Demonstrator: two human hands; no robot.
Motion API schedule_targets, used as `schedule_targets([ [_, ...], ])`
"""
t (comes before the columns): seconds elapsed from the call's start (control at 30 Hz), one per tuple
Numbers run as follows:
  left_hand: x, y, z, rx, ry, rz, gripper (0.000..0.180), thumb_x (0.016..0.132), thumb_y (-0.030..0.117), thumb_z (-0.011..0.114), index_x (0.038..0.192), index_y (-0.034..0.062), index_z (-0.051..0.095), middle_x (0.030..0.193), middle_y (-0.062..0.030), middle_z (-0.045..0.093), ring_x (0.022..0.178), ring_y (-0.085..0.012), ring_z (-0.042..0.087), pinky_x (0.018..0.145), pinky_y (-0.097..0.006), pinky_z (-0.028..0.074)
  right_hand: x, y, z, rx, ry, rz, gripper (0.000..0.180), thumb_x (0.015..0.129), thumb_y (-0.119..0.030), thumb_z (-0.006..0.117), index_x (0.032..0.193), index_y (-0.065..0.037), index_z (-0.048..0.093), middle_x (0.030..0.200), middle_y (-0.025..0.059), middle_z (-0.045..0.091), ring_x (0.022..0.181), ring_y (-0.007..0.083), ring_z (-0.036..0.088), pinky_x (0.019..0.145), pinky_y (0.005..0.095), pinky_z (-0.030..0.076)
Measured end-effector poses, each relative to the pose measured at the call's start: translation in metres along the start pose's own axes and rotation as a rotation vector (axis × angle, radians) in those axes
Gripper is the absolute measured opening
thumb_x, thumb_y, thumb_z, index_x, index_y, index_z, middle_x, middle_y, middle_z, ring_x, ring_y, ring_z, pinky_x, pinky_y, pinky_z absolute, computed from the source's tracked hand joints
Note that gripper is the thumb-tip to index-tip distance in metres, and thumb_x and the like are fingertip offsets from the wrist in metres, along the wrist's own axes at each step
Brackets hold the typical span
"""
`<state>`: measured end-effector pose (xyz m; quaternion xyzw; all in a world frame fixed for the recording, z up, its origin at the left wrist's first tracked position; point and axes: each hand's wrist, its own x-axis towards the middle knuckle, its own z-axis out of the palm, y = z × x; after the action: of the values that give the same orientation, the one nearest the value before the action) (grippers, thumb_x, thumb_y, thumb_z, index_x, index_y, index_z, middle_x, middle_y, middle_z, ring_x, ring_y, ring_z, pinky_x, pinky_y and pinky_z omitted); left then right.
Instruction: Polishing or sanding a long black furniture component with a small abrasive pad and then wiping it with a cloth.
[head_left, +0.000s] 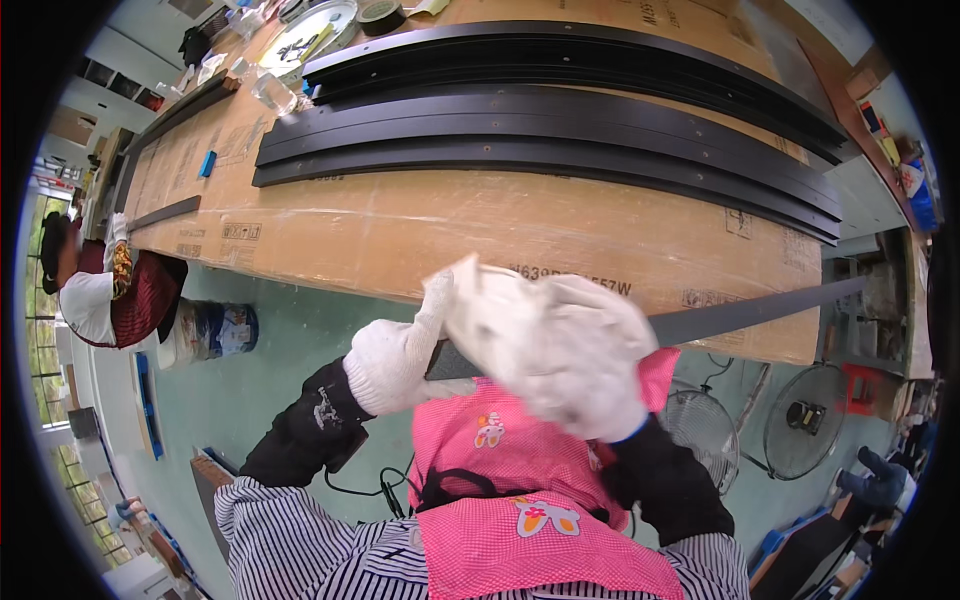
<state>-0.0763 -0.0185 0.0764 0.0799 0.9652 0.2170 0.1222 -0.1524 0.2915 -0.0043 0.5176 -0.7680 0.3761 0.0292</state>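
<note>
While left hand (395, 362) grips dark strip (750, 312), right hand (590, 370) clutches white cloth (500, 310); black rails (540, 130) beyond.

A single head-worn fisheye camera looks steeply down the wearer's front. It faces forward across the cardboard-covered table (420, 225), whose straight edges bow toward the dark round rim. The gloved left hand (395, 360) and right hand (580, 370) sit very close beneath the lens, rising from the lower edge.
</note>
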Motion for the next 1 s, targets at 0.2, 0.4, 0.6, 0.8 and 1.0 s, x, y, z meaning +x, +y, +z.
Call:
schedule_targets([
  [0.2,0.006,0.003,-0.007,0.092,0.019,0.144,0.098,0.078,0.056,0.085,0.153,0.0037,0.048,0.09,-0.0146,0.071,0.072,-0.0365,0.071,0.063,-0.042,0.057,-0.142,0.12,-0.099,-0.342,0.615,0.562,0.019,0.101,-0.021,0.062,0.105,-0.004,0.07,0.089,0.0148,0.068,0.097,0.0386,0.069,0.116,0.0496,0.042],
  [0.4,-0.004,0.01,-0.009,0.122,-0.088,0.134,0.076,0.078,0.048,0.084,0.138,0.0076,0.062,0.091,-0.0128,0.067,0.075,-0.036,0.07,0.066,-0.044,0.057,-0.181,0.202,-0.199,-0.647,0.766,1.161,0.052,0.104,-0.027,0.059,0.144,0.004,0.054,0.138,0.0333,0.062,0.128,0.0506,0.059,0.109,0.0493,0.046],
  [0.6,-0.021,-0.027,0.002,0.038,0.013,0.045,0.062,0.074,0.035,0.09,0.128,0.0116,0.067,0.095,-0.012,0.071,0.084,-0.0351,0.072,0.072,-0.043,0.059,-0.104,0.114,-0.083,-0.614,0.612,0.641,0.021,0.1,-0.016,0.065,0.116,-0.001,0.064,0.107,0.02,0.064,0.101,0.0365,0.061,0.096,0.0441,0.052],
  [0.8,-0.076,-0.079,0.013,0.121,-0.095,-0.137,0.053,0.07,0.032,0.09,0.115,0.0102,0.071,0.101,-0.0128,0.074,0.093,-0.035,0.074,0.081,-0.044,0.06,0.0,0.022,0.007,-0.06,0.454,0.257,0.022,0.075,-0.01,0.072,0.096,-0.017,0.074,0.095,0.0074,0.068,0.098,0.0332,0.068,0.092,0.0465,0.054],
  [1.0,-0.159,-0.178,-0.011,0.478,-0.074,-0.302,0.039,0.063,0.022,0.087,0.097,0.0112,0.071,0.096,-0.0087,0.07,0.097,-0.0343,0.067,0.089,-0.046,0.054,-0.034,0.107,-0.103,-0.059,0.419,0.396,0.02,0.08,-0.006,0.067,0.098,-0.012,0.074,0.103,0.0111,0.074,0.103,0.0379,0.068,0.095,0.0471,0.052],
])
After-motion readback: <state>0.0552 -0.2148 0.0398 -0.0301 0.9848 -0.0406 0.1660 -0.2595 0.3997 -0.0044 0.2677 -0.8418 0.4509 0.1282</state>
